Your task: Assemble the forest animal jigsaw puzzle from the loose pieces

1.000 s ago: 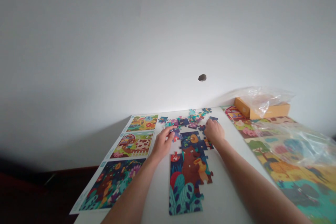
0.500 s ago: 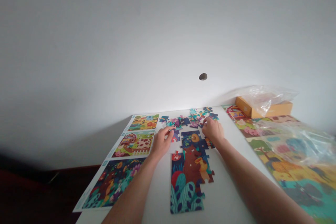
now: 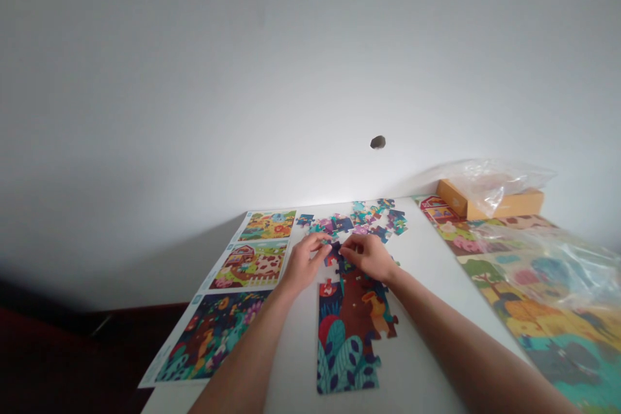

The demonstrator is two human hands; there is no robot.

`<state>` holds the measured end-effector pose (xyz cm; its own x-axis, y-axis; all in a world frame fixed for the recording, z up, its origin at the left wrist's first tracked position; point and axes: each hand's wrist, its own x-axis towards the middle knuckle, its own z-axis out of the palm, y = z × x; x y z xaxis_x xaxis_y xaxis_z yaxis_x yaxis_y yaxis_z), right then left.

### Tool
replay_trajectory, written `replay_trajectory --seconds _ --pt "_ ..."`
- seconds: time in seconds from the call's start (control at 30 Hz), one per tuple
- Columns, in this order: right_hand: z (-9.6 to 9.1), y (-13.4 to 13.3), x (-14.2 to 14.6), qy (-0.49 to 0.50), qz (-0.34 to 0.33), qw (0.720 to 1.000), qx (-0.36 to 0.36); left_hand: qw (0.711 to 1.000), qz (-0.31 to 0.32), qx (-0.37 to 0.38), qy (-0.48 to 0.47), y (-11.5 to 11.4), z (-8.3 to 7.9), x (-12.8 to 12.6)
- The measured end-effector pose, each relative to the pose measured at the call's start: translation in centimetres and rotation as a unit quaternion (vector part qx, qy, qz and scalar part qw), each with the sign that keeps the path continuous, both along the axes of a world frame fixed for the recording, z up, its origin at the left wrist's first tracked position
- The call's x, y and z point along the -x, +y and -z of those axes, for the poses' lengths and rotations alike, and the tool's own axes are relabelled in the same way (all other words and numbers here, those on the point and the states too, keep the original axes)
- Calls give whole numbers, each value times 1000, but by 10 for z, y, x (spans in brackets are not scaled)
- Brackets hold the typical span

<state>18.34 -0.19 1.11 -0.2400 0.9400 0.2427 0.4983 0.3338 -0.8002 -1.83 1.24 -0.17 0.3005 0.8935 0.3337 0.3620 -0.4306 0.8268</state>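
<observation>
A partly joined jigsaw puzzle (image 3: 354, 310) lies on the white table, showing a brown bear, a small animal and teal leaves. At its upper left corner is a dark blue and red puzzle piece (image 3: 332, 256). My left hand (image 3: 303, 262) has thumb and fingers bent together at that piece's left edge. From the other side, my right hand (image 3: 369, 255) reaches over the puzzle's top, thumb and forefinger pinched at the same piece's right edge. The right hand covers the puzzle's upper part. Beyond both hands lie several loose puzzle pieces (image 3: 342, 224) in a heap.
To the left lies a sheet with three printed pictures (image 3: 250, 265). On the right are a colourful illustrated sheet (image 3: 548, 310), a yellow box (image 3: 504, 203) and clear plastic bags (image 3: 495, 184). A white wall with a small hole (image 3: 378, 142) stands behind the table.
My right hand has moved left and nearer, from the loose pieces to the puzzle's upper left corner. My left hand stays almost in place, its fingers at the corner piece.
</observation>
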Motion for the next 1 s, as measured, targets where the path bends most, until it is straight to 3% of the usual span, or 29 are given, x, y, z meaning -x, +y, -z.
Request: replay_trajectory --seconds 0.23,0.4,0.8,1.0 --pt "7 5 -2 52 4 999 4 1000 -9 9 -15 -1 -1 -3" --pt "15 11 -5 98 55 994 10 1000 -28 3 4 2 -1 -1" --pt "13 10 -6 46 58 997 -23 998 -33 39 -23 -3 -9 -2" --pt "9 7 -6 -6 35 999 1 999 -6 38 -11 -8 -19 1"
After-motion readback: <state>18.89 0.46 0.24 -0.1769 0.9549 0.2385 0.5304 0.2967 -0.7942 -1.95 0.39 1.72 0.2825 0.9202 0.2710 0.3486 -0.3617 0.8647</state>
